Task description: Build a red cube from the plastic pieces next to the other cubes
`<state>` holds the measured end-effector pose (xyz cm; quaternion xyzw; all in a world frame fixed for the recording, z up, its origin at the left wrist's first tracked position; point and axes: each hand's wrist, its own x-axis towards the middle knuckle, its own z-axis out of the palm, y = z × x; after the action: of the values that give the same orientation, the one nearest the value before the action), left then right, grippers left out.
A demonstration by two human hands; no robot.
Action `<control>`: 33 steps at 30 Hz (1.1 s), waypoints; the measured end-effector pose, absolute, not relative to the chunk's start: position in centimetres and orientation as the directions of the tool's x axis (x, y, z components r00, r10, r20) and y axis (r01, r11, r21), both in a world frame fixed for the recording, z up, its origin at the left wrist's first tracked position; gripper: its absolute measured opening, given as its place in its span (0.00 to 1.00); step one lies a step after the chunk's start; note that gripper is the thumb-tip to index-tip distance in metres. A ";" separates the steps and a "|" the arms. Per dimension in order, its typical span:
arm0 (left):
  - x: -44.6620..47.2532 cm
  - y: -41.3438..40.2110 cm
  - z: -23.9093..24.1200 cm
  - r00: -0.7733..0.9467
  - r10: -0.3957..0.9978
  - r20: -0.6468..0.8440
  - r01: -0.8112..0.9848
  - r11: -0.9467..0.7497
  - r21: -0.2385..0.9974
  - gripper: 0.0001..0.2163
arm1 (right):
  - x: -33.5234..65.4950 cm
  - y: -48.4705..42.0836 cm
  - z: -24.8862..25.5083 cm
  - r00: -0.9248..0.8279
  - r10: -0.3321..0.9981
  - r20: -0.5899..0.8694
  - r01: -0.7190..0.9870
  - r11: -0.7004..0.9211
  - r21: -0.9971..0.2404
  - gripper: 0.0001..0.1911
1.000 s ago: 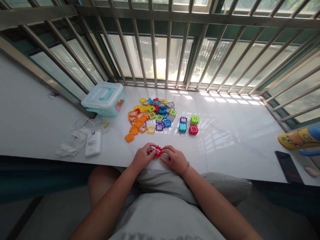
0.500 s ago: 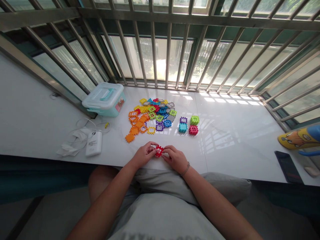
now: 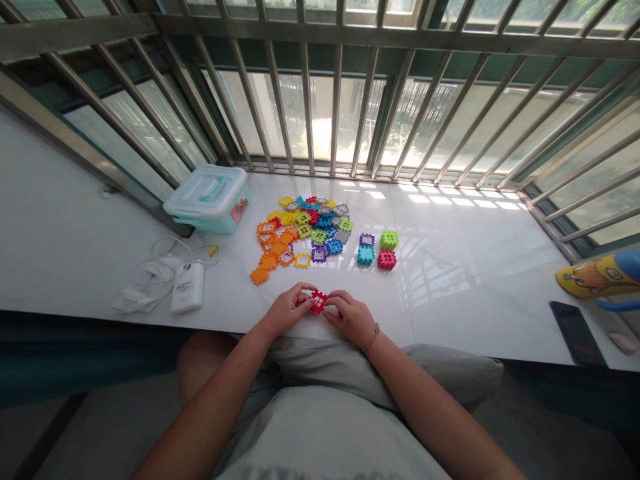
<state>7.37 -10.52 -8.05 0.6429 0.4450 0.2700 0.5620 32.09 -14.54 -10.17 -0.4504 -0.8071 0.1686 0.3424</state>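
Note:
Red interlocking plastic tiles [image 3: 318,301] sit between my two hands near the front edge of the white sill [image 3: 475,280]. My left hand [image 3: 286,309] pinches them from the left and my right hand [image 3: 351,315] from the right, fingers curled on the pieces. Beyond them lies a heap of loose coloured tiles [image 3: 300,233]. To its right stand several built cubes: purple [image 3: 367,240], green [image 3: 389,240], teal [image 3: 365,255] and red [image 3: 387,260].
A pale teal lidded storage box [image 3: 209,197] stands at the back left. A white power bank with cable [image 3: 187,287] and crumpled tissue lie left. A dark phone [image 3: 575,331] and a yellow-blue toy [image 3: 600,277] are at far right. Metal window bars [image 3: 320,100] close the back.
Both hands stay on the red tiles and have shifted only slightly; the tiles have turned a little between the fingers. Nothing else has moved.

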 end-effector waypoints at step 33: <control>8.1 -11.1 -7.9 0.438 0.890 -0.126 0.351 -0.040 0.936 0.20 | 32.1 -14.5 -10.2 -0.344 0.862 0.372 0.606 0.506 -0.613 0.09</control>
<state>8.08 -11.15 -7.88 0.6720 0.4616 0.2610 0.5169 32.10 -14.49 -10.18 -0.4599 -0.7980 0.1878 0.3411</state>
